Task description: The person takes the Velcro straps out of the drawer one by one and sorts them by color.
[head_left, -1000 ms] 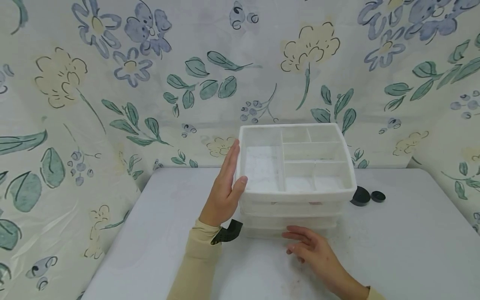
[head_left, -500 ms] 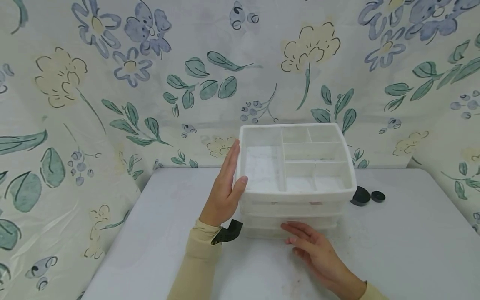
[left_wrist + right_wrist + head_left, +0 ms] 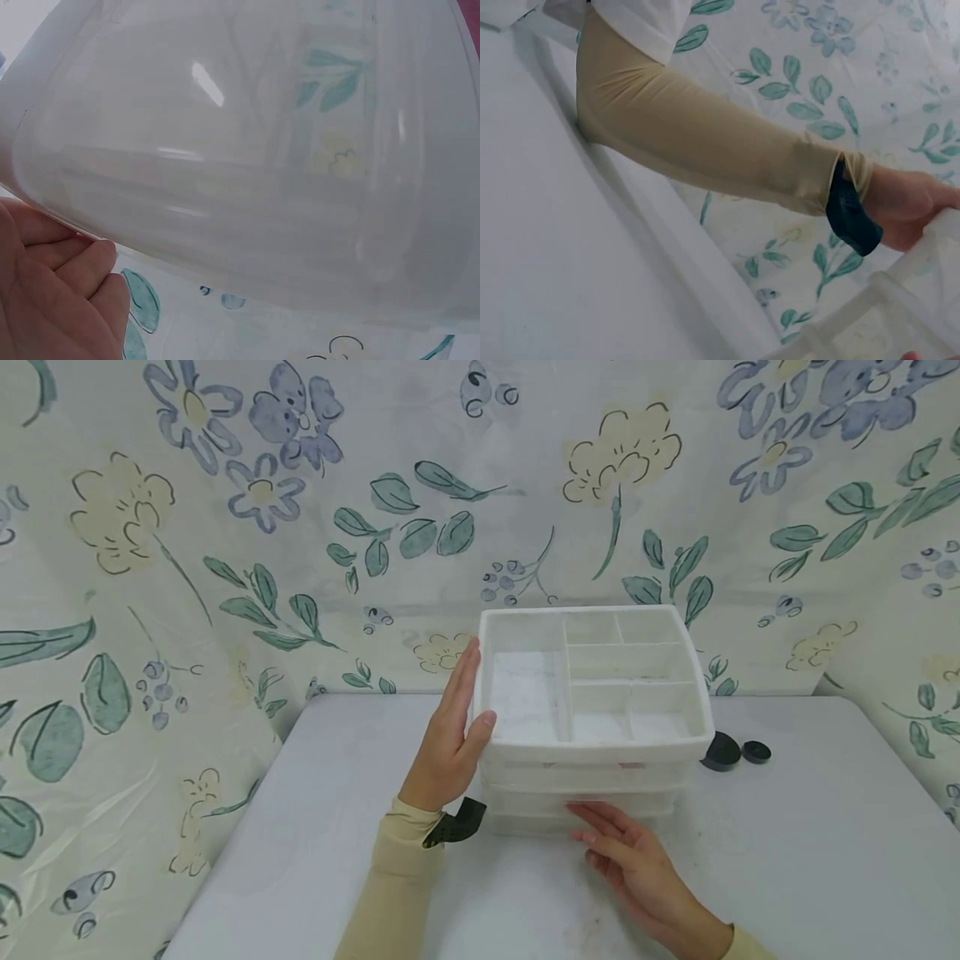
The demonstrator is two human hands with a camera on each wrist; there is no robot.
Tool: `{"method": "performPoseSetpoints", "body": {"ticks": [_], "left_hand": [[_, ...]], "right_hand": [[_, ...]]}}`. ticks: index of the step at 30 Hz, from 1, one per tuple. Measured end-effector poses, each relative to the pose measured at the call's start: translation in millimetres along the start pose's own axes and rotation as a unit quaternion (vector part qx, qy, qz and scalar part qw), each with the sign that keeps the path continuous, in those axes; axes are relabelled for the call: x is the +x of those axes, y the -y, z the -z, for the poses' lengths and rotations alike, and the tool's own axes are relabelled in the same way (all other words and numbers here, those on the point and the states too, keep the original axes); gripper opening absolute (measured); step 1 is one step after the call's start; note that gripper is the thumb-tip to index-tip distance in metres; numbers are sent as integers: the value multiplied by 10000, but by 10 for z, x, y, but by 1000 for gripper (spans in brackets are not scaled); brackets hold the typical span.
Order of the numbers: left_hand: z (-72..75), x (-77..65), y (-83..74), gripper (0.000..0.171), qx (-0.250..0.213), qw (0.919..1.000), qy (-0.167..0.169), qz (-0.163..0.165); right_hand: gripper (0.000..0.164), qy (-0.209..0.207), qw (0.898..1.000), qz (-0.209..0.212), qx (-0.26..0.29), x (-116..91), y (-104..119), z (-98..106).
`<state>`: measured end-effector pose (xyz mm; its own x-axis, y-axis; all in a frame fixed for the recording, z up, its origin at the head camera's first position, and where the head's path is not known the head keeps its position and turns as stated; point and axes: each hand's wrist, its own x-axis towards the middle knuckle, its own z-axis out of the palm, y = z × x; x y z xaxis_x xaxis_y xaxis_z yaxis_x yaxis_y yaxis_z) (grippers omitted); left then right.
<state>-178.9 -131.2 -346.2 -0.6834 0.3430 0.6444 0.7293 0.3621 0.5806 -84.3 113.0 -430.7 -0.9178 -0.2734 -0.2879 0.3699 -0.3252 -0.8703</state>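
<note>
A white drawer organizer with a compartmented top stands on the table in the head view. My left hand rests against its left side, fingers straight and the thumb near the front corner. Low at the front, my right hand has its fingertips at the translucent lower drawer; its fingers are extended and slightly bent, and their tips are partly hidden. A translucent panel fills most of the left wrist view, with fingers at its edge. The right wrist view catches the left hand on the organizer.
Two black round pieces, a larger one and a smaller one, lie on the white table right of the organizer. Floral cloth hangs behind and at the sides. A dark strap sits at the left wrist.
My right hand has turned slightly and its fingertips have shifted a little upward along the drawer front. The left hand and the organizer stay where they were.
</note>
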Motion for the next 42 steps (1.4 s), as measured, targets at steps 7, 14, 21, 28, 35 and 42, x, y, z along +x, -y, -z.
{"method": "performPoseSetpoints", "body": {"ticks": [7, 14, 21, 28, 35, 42], "left_hand": [[-2, -6, 3, 68, -10, 10000, 9, 7], [1, -4, 7, 67, -15, 10000, 11, 9], [2, -4, 13, 67, -15, 10000, -3, -3], [1, -12, 20, 67, -35, 10000, 1, -20], [0, -6, 20, 68, -40, 10000, 1, -1], [-4, -13, 14, 67, -57, 10000, -15, 79]], "right_hand": [[60, -191, 9988, 60, 443, -7, -25, -55], [59, -272, 9989, -4, 386, -50, -23, -70], [62, -201, 9995, -104, 212, -103, -24, -60], [61, -466, 9989, -75, -15, -127, -54, -84], [56, -715, 9974, -29, -55, -137, -94, -112], [54, -669, 9977, 84, -89, -178, -126, -111]]}}
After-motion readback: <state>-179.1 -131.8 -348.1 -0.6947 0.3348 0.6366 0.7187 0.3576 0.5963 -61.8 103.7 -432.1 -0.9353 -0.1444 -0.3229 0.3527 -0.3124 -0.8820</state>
